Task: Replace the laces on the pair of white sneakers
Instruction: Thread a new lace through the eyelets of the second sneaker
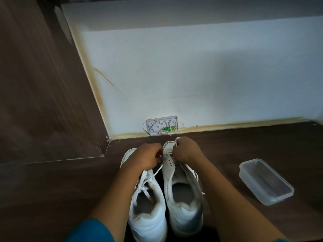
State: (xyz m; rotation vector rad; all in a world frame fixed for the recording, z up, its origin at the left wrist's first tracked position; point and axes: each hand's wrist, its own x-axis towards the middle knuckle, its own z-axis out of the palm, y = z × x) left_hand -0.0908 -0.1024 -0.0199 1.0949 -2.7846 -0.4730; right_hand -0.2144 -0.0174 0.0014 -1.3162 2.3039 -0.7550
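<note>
Both hands pinch lace over right sneaker.

The left hand covers the toe and lower eyelets of the left sneaker; its fingertips are curled under and unseen. The right hand hides the forward lacing of the right sneaker, so the lace can be traced only where one end emerges above the fist. Both heels fall partly below the bottom edge, as do both forearms and a blue sleeve. Detail inside the open wall box is too small to resolve.
</note>
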